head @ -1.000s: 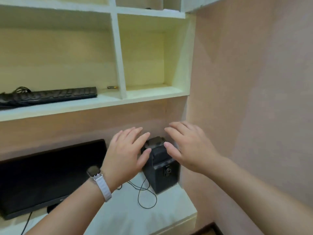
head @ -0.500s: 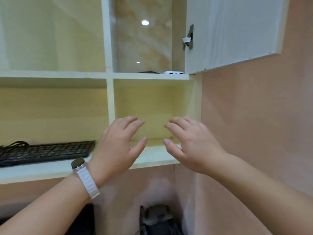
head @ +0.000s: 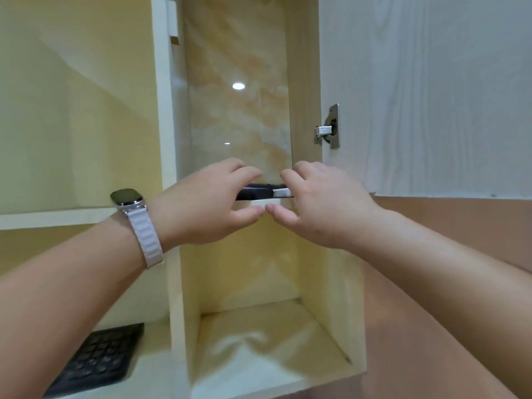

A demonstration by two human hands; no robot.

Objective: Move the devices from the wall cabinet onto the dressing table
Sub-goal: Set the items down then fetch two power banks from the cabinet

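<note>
— Fingers of both hands are curled over something up on that shelf. Can you tell what they have hold of?

— Start with the big things. The wall cabinet stands with its door swung out to the right on a metal hinge. Both arms reach up into the narrow compartment. The left hand, with a watch on a pale strap at the wrist, and the right hand meet at the shelf's front edge.

— And between them?

— A flat dark device lying on that shelf, with a small white device just beside it or on it; I cannot tell which. Fingers lie over the top and thumbs sit under the shelf lip, nearly touching each other. Whether either hand has truly closed on anything, I cannot tell; the contact is hidden.

— How would those handle?

— My guess: rigid, slim, light, with smooth casings that could slide. The white one might slip off if the dark one is tilted. I'd take the dark slab by its two short ends, kept level, or lift the white piece separately.

— Anything else?

— A black keyboard lies on the lower shelf at left. The dressing table is out of view.
</note>
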